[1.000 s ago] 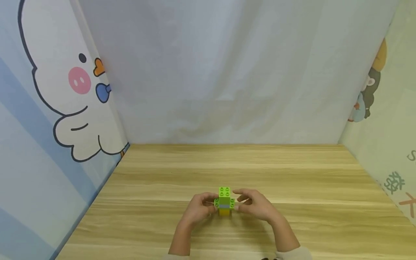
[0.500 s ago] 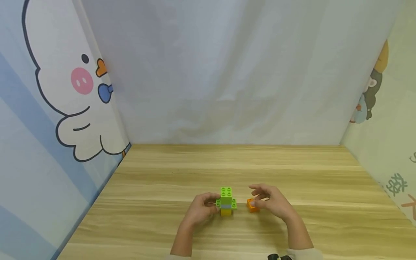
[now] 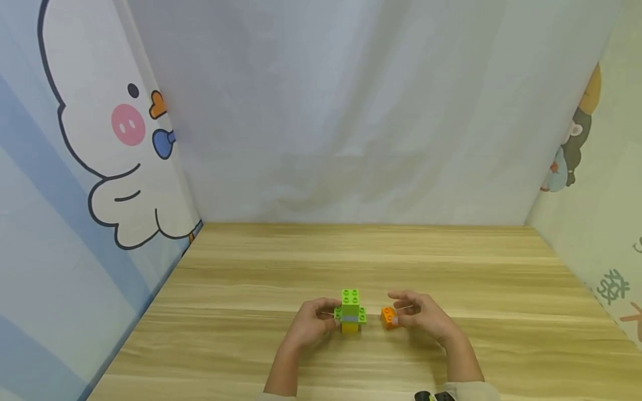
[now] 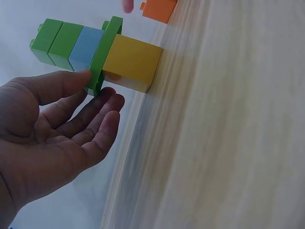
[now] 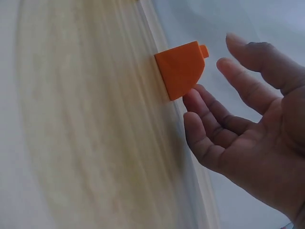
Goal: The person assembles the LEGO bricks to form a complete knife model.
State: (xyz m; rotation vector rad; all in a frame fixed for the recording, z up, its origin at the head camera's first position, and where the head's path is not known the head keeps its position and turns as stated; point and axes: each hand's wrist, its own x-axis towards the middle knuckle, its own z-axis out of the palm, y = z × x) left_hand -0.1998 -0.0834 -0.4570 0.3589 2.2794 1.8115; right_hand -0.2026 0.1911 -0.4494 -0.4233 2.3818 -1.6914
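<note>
A tower of stacked toy building bricks (image 3: 350, 306) stands upright on the table, two green bricks over a blue one, a wide green plate and a yellow brick (image 4: 132, 62) at the bottom. My left hand (image 3: 312, 322) holds the left end of the green plate (image 4: 106, 55), thumb on one side and fingers on the other. To the right of the tower, a small orange brick (image 3: 388, 318) with a curved side rests on the table. Beside it my right hand (image 3: 426, 317) has loosely bent fingers, fingertips right at the brick's near side in the right wrist view.
The wood-grain table (image 3: 241, 267) reaches back to a pale curtain (image 3: 351, 111). Printed cartoon panels (image 3: 100, 167) flank it on both sides. A small black object (image 3: 433, 396) shows at the bottom edge, near the right sleeve.
My right hand has moved right, away from the tower. The orange brick, out of sight at first, now shows beside it, slightly turned since half a second ago. My left hand stays at the tower.
</note>
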